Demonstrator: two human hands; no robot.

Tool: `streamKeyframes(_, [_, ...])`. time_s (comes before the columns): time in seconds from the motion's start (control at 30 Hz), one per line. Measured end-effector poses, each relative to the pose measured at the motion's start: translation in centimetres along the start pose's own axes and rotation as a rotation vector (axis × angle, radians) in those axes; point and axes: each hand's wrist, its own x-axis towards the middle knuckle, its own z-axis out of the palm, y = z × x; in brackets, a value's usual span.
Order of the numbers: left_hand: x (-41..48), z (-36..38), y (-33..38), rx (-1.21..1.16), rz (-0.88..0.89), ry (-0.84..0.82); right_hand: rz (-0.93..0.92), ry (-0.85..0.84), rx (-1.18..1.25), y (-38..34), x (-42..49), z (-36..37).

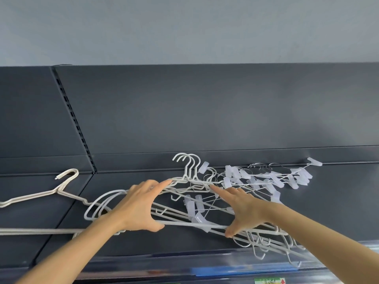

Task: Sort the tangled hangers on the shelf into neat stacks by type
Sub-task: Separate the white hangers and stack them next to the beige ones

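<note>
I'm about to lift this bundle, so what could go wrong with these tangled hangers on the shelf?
The clip hangers are threaded through the white hangers between your left hand and right hand; lifting may drag them along. The hooks at the right overhang the shelf edge and could slip off.

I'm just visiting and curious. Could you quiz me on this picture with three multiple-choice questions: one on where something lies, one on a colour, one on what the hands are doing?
1. Where do the beige hangers lie?
A) at the left of the shelf
B) at its far right end
C) on the floor

2. What colour is the shelf?
A) white
B) dark grey
C) red

3. What are the left hand and right hand doing?
A) clenched as fists
B) spread on the white hangers
C) hanging off the shelf

Answers:
1 A, they lie left of both hands.
2 B, its bare surface is dark grey.
3 B, straight fingers touch the pile.
</note>
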Motion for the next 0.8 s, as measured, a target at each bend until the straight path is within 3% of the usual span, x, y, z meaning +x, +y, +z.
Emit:
streamKeyframes(0.23, [0.5,-1.9,0.8,0.030,0.046,0.177,-0.031,0.170,0.259,0.8,-0.9,-4.1])
streamKeyframes(0.4, [1.9,-1.7,1.8,0.164,0.099,0.278,-0.055,0.452,0.265,2.7,-0.8,-5.5])
streamKeyframes(0.8, [6.7,-0.5,8.7,0.273,0.251,0.379,-0.005,0.681,0.269,7.7,-6.1,-4.7])
